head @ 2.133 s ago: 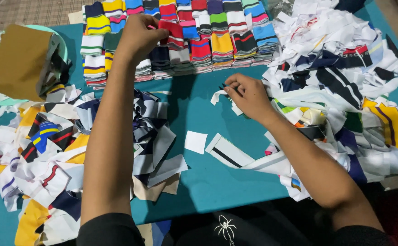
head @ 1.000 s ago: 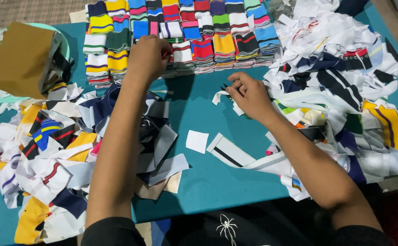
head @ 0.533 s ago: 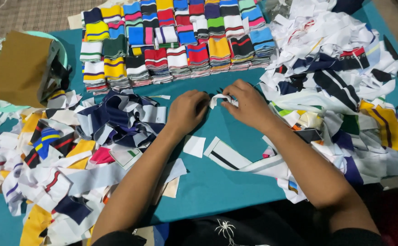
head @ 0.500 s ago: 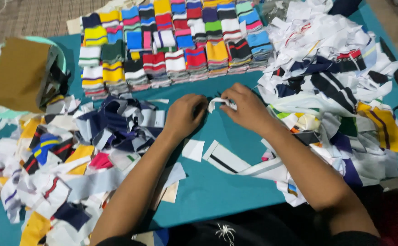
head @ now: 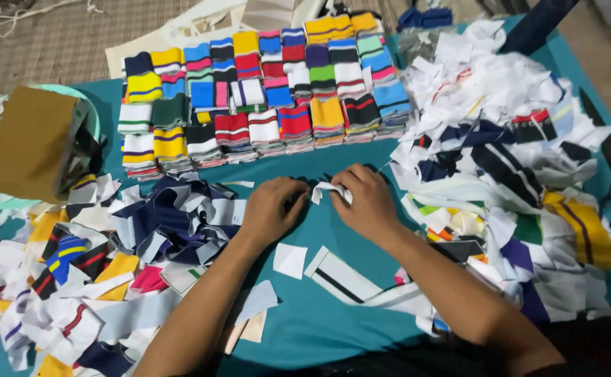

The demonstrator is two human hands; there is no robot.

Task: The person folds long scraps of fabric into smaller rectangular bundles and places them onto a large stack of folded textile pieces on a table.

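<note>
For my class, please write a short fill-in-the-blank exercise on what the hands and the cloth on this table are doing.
1. Both hands, left hand and right hand, pinch a small ____ scrap of cloth.
2. The table has a ____ cover.
3. The folded striped pieces lie in neat ____ beyond the hands.
4. The brown box is on the person's ____ side.

Missing words: white; teal; rows; left

Two hands, left (head: 272, 207) and right (head: 368, 202), one small white scrap (head: 328, 191), one brown box (head: 29, 143).

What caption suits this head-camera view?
Both hands, left hand and right hand, pinch a small white fabric scrap over a teal table.
</note>
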